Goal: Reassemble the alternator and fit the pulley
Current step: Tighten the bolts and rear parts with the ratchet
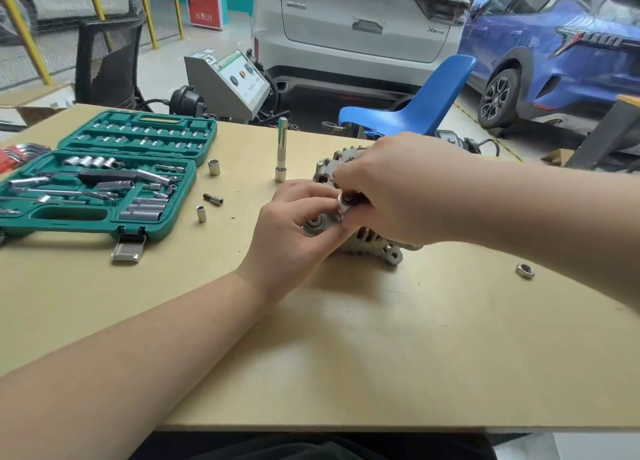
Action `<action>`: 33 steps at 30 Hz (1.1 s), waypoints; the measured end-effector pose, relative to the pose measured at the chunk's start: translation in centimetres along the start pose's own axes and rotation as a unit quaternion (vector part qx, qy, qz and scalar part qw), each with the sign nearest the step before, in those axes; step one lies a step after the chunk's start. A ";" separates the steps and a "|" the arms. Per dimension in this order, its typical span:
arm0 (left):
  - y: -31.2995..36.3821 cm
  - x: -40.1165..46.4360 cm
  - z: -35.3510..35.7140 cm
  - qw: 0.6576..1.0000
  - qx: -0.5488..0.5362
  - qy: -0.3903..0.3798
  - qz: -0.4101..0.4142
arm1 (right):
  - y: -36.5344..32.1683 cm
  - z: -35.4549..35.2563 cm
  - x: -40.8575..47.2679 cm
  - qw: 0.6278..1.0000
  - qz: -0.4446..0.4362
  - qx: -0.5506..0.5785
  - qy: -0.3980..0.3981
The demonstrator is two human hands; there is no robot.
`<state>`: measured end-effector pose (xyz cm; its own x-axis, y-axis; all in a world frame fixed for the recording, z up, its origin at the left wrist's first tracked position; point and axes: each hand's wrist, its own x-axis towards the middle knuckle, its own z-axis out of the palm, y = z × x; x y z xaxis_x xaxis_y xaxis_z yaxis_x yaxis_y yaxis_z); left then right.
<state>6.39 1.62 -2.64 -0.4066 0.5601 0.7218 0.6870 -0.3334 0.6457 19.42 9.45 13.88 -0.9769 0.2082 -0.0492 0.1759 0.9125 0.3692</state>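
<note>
Lying open at the far left of the counter point(346, 355) is a green socket case point(104, 182), its trays filled with sockets and a ratchet. Just right of it, two loose sockets point(214, 167) and a small bit point(213, 199) sit apart on the bare wood, and an extension bar point(282, 149) stands upright. At centre, the left hand point(294, 231) has its fingers curled round the pulley point(314, 223) at the near end of the alternator point(363, 238). The right hand point(391, 189) reaches over the housing and grips a chrome tool point(346, 201). A loose nut point(525, 271) lies well apart at right.
</note>
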 end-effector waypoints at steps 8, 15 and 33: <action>0.0 0.1 0.1 1.000 0.003 -0.001 -0.020 | 0.6 1.0 -0.8 0.994 0.031 0.103 0.033; 0.5 0.0 -0.4 0.999 -0.024 -0.014 -0.043 | 0.0 0.8 -0.9 0.996 -0.051 0.062 0.028; 0.7 0.1 -0.2 0.999 -0.019 -0.003 -0.044 | -0.4 1.2 -0.4 0.990 0.067 0.119 0.036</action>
<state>6.68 1.32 -2.06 -0.4618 0.5927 0.6599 0.6247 -0.3108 0.7163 19.89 9.39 12.67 -0.9477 0.3145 0.0543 0.3190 0.9376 0.1383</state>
